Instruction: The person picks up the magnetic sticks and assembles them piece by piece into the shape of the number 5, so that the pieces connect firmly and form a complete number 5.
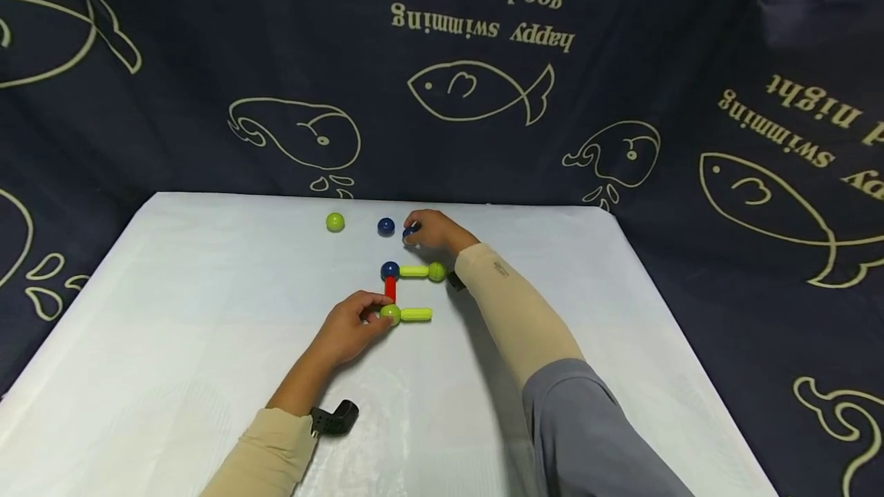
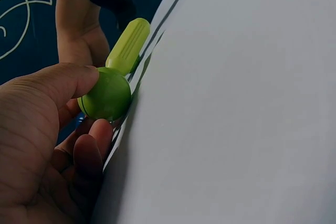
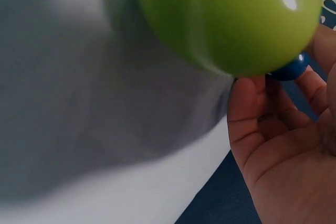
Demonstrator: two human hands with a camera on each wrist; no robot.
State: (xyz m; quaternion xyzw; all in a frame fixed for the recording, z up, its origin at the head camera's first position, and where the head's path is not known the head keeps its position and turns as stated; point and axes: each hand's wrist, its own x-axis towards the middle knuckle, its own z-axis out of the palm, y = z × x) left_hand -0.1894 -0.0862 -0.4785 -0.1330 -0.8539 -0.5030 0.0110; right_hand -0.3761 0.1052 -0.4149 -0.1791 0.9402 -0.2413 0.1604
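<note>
Fingers of the left hand [image 1: 351, 328] pinching a green ball [image 1: 391, 317] below frame centre, right hand [image 1: 437, 229] gripping a blue ball [image 1: 410, 237] near frame centre, red rod [image 1: 390, 289] between green ball and second blue ball [image 1: 390, 270].

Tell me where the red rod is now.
In the head view, the red rod lies just left of centre, between a dark blue ball and the green ball the left hand pinches.
</note>
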